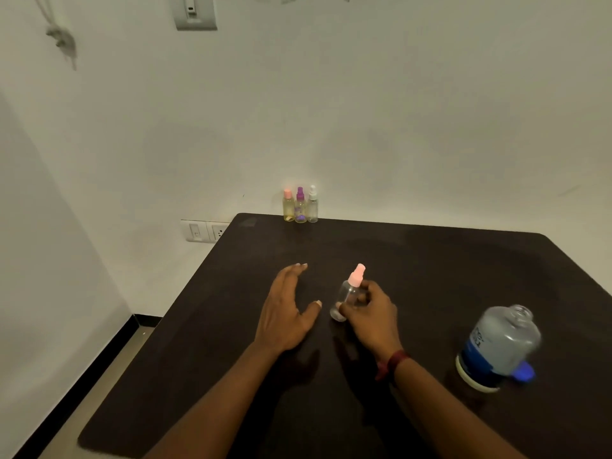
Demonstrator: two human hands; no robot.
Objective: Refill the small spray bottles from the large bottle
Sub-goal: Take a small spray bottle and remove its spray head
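Note:
My right hand [371, 313] grips a small clear spray bottle [347, 294] with a pink spray top, tilted a little to the right near the middle of the dark table [430, 260]. My left hand [286, 309] hovers just left of it, fingers straight and apart, holding nothing. The large clear bottle [500, 346] with a blue label stands uncapped at the right. A small blue cap [525, 372] lies at its base. Three small spray bottles stand at the table's far edge by the wall: a pink-topped one [288, 207], a purple-topped one [300, 207] and a white-topped one [312, 205].
A white wall backs the table, with a switch and socket plate [203, 230] low at the left. The table's left edge drops to the floor [99, 376]. A red band sits on my right wrist [395, 362].

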